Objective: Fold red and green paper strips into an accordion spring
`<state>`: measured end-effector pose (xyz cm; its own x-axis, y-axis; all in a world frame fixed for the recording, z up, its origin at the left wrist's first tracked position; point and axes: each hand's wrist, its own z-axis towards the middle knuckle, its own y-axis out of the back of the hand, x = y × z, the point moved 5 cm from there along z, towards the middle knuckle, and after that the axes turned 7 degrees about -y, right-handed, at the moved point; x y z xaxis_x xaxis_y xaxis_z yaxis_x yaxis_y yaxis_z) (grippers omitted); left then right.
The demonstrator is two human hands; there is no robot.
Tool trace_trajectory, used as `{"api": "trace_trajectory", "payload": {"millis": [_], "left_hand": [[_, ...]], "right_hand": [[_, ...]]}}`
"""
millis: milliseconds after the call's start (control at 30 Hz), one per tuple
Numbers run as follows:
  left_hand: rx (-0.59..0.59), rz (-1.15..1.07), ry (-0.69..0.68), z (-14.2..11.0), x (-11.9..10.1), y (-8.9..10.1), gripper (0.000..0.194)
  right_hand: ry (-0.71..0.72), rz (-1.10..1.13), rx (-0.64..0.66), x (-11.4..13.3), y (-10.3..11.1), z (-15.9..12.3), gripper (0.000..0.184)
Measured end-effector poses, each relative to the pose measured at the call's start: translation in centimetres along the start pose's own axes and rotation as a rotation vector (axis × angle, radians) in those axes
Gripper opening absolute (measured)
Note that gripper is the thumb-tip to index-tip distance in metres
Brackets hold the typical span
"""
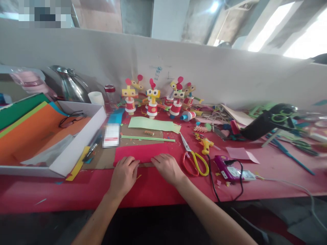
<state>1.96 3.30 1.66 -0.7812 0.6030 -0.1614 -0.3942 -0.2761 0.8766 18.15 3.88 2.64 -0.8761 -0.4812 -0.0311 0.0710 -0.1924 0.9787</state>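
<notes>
A red sheet of paper (143, 152) lies flat on a piece of brown cardboard (102, 159) near the table's front edge. At its near left edge, my left hand (125, 173) has its fingers bent and pressed together on the paper. My right hand (167, 167) grips the same near edge further right, thumb toward the left hand. Some of the fingertips are hidden, so any fold beneath them is hard to make out. Red-and-yellow scissors (190, 154) rest partly spread, right of my right hand. Thin green paper strips (148, 138) and a small coiled paper spring (149, 133) lie beyond the sheet.
Several paper robot figures (152, 105) stand at the back. A white box (76, 149) with coloured sheets is at left. On the right are a yellow glue gun (206, 144), a purple power strip (227, 170) with cables, and a black container (260, 124). A pale green sheet (153, 125) lies mid-table.
</notes>
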Motion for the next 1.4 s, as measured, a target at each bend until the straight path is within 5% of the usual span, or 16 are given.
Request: {"api": "trace_trajectory", "payload": {"millis": [167, 267, 367, 500, 667, 733, 800, 967, 1167, 1400], "left_hand": [[-0.163, -0.305, 0.078, -0.7, -1.6, 1.6, 0.023], [-0.141, -0.746, 0.435, -1.2, -2.4, 0.2, 0.019], [-0.231, -1.247, 0.754, -1.2, -3.3, -1.6, 0.039], [-0.348, -1.482, 0.939, 0.0, -2.7, -2.0, 0.028], [-0.217, -1.632, 0.795, 3.8, 0.5, -1.2, 0.037], [-0.223, -1.663, 0.74, 5.7, 2.1, -1.3, 0.04], [-0.311, -1.666, 0.698, 7.7, 3.6, -1.5, 0.04], [-0.613, -1.752, 0.698, 10.4, 5.6, -2.0, 0.043], [-0.647, -1.782, 0.742, 9.8, 6.1, -2.2, 0.038], [-0.838, -1.58, 0.915, 8.2, 9.7, -0.9, 0.035]], "right_hand": [[0.065, -0.084, -0.07, -0.7, 0.3, 0.0, 0.015], [-0.057, -0.061, -0.207, -0.5, 0.9, -1.0, 0.021], [-0.083, 0.014, -0.311, 1.3, 1.7, -2.3, 0.023], [-0.034, 0.177, -0.337, 3.1, 3.0, -3.0, 0.022], [-0.434, 0.539, -0.435, -2.0, 4.2, -1.3, 0.038], [-0.536, 0.818, -0.345, -4.1, 3.0, 0.5, 0.051], [-0.513, 1.16, -0.22, -4.8, 1.3, 2.5, 0.052], [-0.592, 1.758, -0.239, -4.4, -2.4, 5.1, 0.047], [-0.647, 1.875, -0.373, -4.9, -3.2, 4.2, 0.032], [-0.658, 1.859, -0.51, -7.6, -1.9, 3.0, 0.019]]}}
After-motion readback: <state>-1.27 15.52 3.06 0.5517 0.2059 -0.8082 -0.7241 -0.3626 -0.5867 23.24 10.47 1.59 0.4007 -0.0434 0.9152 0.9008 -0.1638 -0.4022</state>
